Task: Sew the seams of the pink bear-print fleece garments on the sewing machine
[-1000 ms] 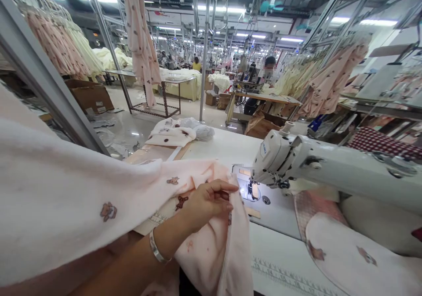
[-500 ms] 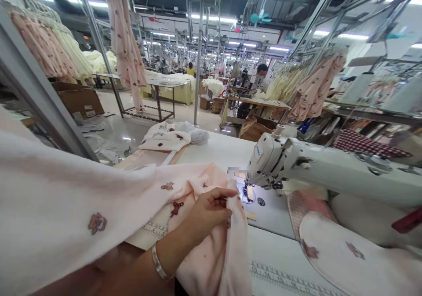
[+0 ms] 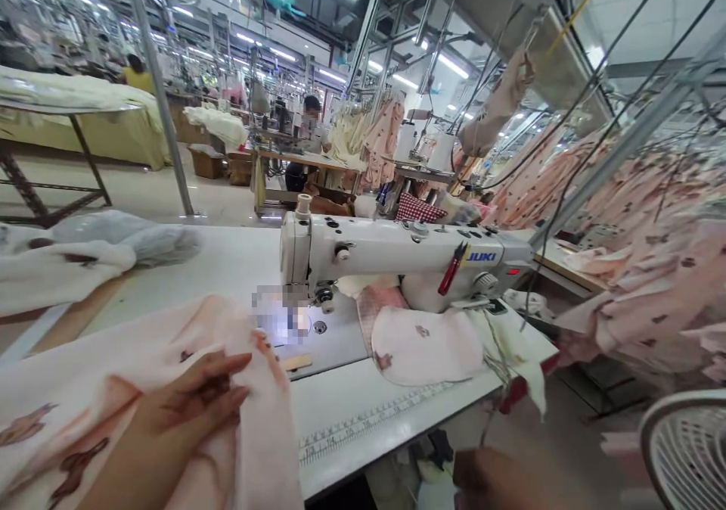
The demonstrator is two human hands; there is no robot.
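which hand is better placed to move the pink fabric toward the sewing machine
Probably the left hand: it touches the printed pink fabric, near the Juki sewing machine; the right hand, blurred, is off the table.

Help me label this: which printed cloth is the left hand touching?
The pink cloth in the left foreground, under the left hand; the rounded piece by the sewing machine and spotted white cloth lie apart.

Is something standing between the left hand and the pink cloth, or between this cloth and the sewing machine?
Nothing visible: the left hand touches the pink cloth, whose side towards the sewing machine looks open, though the needle area is obscured.
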